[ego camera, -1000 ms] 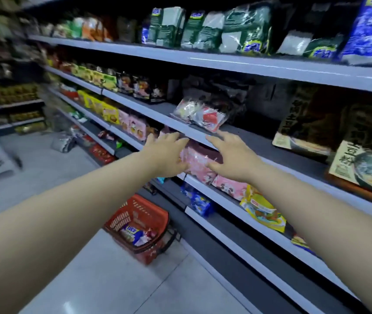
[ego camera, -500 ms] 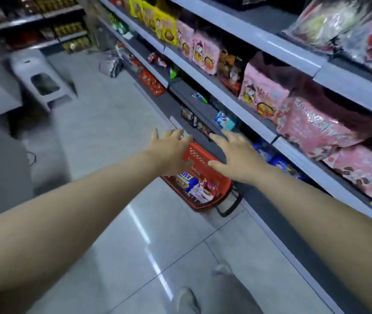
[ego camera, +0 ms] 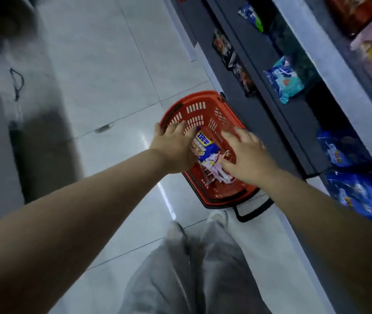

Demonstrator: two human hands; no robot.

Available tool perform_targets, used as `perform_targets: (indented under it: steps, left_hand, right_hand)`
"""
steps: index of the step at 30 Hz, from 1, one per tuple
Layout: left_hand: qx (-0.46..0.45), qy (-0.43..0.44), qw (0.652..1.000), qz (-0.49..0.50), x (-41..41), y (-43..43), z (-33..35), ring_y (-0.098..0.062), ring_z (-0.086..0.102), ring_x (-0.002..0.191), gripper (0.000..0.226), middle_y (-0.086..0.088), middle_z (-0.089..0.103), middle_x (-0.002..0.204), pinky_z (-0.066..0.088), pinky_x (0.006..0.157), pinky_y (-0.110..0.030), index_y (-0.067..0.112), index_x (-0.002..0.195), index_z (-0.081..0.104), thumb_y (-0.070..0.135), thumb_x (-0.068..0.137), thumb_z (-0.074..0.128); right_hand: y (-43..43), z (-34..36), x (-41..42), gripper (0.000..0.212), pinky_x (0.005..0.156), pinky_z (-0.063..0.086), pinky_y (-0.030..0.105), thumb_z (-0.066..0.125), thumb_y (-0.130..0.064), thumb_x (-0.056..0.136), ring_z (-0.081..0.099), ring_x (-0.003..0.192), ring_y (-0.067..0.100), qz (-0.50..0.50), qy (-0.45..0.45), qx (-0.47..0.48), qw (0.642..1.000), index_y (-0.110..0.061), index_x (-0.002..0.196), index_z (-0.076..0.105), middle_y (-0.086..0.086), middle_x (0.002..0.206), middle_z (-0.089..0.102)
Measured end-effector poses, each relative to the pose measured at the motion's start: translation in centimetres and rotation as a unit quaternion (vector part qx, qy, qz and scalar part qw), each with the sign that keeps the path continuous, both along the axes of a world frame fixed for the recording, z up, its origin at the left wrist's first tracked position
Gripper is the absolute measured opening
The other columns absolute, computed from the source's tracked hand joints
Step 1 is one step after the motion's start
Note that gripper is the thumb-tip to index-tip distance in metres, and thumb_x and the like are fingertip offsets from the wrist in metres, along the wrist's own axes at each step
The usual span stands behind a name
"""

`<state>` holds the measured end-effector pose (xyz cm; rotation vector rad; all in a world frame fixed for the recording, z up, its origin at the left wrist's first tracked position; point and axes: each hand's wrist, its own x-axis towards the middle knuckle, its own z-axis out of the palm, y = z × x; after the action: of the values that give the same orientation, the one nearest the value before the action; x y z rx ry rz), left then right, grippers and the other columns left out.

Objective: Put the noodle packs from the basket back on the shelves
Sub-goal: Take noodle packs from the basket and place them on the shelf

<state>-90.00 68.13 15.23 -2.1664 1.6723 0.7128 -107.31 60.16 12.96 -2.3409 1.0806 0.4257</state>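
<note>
Red basket (ego camera: 203, 99) — pick-up step: L grip (ego camera: 173, 148) & R grip (ego camera: 248, 157) both released, spread over noodle packs (ego camera: 205, 148); next: clasp one pack.

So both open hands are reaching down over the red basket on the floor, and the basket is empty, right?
Not quite: the basket is not empty. The head view shows at least two packs lying in it, a blue-and-yellow pack and a pink pack, between the left hand and the right hand. The rest holds: both hands open, red basket on the floor.
</note>
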Motion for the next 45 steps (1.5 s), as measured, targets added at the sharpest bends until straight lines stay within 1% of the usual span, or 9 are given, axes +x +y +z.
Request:
perform_targets:
  steps: [17, 22, 26, 30, 34, 37, 39, 42, 45]
  left_hand:
    - [0.126, 0.101, 0.986, 0.053, 8.1, -12.1, -36.0, -0.033, 0.018, 0.145, 0.079, -0.014, 0.018, 0.157, 0.019, 0.116, -0.053, 0.018, 0.152, 0.014, 0.041, 0.09, 0.058]
    - [0.141, 0.187, 0.949, 0.211, 10.1, -14.6, -47.5, -0.032, 0.048, 0.122, 0.066, -0.014, 0.043, 0.138, 0.05, 0.095, -0.043, 0.016, 0.141, 0.035, 0.025, 0.084, 0.068]
    - [0.129, 0.265, 0.875, 0.384, 10.6, -16.1, -53.5, -0.025, 0.053, 0.116, 0.059, -0.007, 0.052, 0.126, 0.05, 0.089, -0.033, 0.014, 0.139, 0.038, 0.006, 0.086, 0.063]
    - [0.148, 0.285, 0.849, 0.419, 10.3, -16.5, -56.4, -0.022, 0.053, 0.11, 0.047, -0.006, 0.055, 0.123, 0.044, 0.087, -0.031, 0.01, 0.135, 0.044, 0.001, 0.09, 0.055]
    - [0.173, 0.272, 0.844, 0.429, 10.0, -16.1, -56.2, -0.015, 0.054, 0.08, 0.005, -0.004, 0.057, 0.093, 0.047, 0.072, -0.027, 0.012, 0.102, 0.048, 0.01, 0.098, 0.047]
    - [0.187, 0.26, 0.852, 0.413, 9.5, -16.3, -54.1, -0.014, 0.052, 0.065, 0.016, -0.007, 0.057, 0.086, 0.046, 0.062, -0.021, 0.008, 0.091, 0.05, 0.017, 0.101, 0.041]
    - [0.195, 0.261, 0.87, 0.37, 8.7, -16.4, -51.9, -0.013, 0.048, 0.061, 0.022, -0.006, 0.054, 0.077, 0.042, 0.044, -0.013, 0.008, 0.08, 0.051, 0.011, 0.099, 0.041]
    - [0.178, 0.297, 0.871, 0.349, 6.9, -15.3, -49.0, -0.016, 0.056, 0.072, 0.019, -0.011, 0.061, 0.091, 0.049, 0.05, -0.017, 0.003, 0.106, 0.056, 0.005, 0.097, 0.04]
    - [0.165, 0.339, 0.844, 0.382, 4.6, -13.6, -45.9, -0.011, 0.058, 0.064, 0.023, -0.015, 0.064, 0.101, 0.053, 0.051, -0.017, 0.006, 0.114, 0.054, -0.001, 0.096, 0.041]
  right_hand:
    - [-8.2, -33.6, 9.3, 0.076, 0.114, 0.029, 0.044, 0.056, -0.044, 0.091, 0.015, 0.144, 0.026, -0.017, 0.062, 0.138, 0.988, -0.031, 0.153, 0.015, 0.006, 0.158, 0.015]
    - [-10.3, -44.0, 11.8, 0.075, 0.112, 0.031, 0.046, 0.056, -0.042, 0.091, 0.016, 0.143, 0.028, -0.013, 0.077, 0.15, 0.986, -0.029, 0.153, 0.016, 0.007, 0.159, 0.014]
    - [-11.0, -50.2, 12.2, 0.069, 0.108, 0.037, 0.046, 0.059, -0.037, 0.092, 0.031, 0.137, 0.031, -0.061, 0.081, 0.194, 0.976, -0.026, 0.15, 0.024, 0.01, 0.152, 0.026]
    - [-10.1, -53.7, 12.4, 0.056, 0.096, 0.048, 0.04, 0.061, -0.034, 0.093, 0.052, 0.113, 0.024, -0.211, 0.018, 0.311, 0.927, -0.016, 0.14, 0.037, 0.004, 0.132, 0.047]
    - [-9.4, -54.2, 12.9, 0.056, 0.083, 0.045, 0.032, 0.054, -0.038, 0.096, 0.048, 0.094, 0.015, -0.384, -0.025, 0.362, 0.849, -0.017, 0.143, 0.035, -0.001, 0.112, 0.045]
    - [-9.3, -53.0, 13.6, 0.059, 0.092, 0.043, 0.035, 0.053, -0.047, 0.094, 0.048, 0.107, 0.022, -0.488, -0.042, 0.401, 0.774, -0.016, 0.142, 0.038, 0.004, 0.125, 0.05]
    - [-9.2, -51.8, 14.2, 0.067, 0.104, 0.039, 0.044, 0.055, -0.055, 0.089, 0.046, 0.124, 0.029, -0.541, -0.058, 0.416, 0.728, -0.017, 0.142, 0.039, 0.009, 0.14, 0.047]
    - [-8.6, -49.5, 14.1, 0.067, 0.105, 0.04, 0.045, 0.064, -0.054, 0.083, 0.052, 0.12, 0.026, -0.598, -0.096, 0.428, 0.671, -0.015, 0.136, 0.049, 0.005, 0.132, 0.056]
    - [-8.0, -46.9, 12.2, 0.056, 0.093, 0.052, 0.043, 0.073, -0.037, 0.082, 0.063, 0.107, 0.026, -0.624, -0.138, 0.397, 0.659, -0.014, 0.13, 0.057, 0.007, 0.121, 0.064]
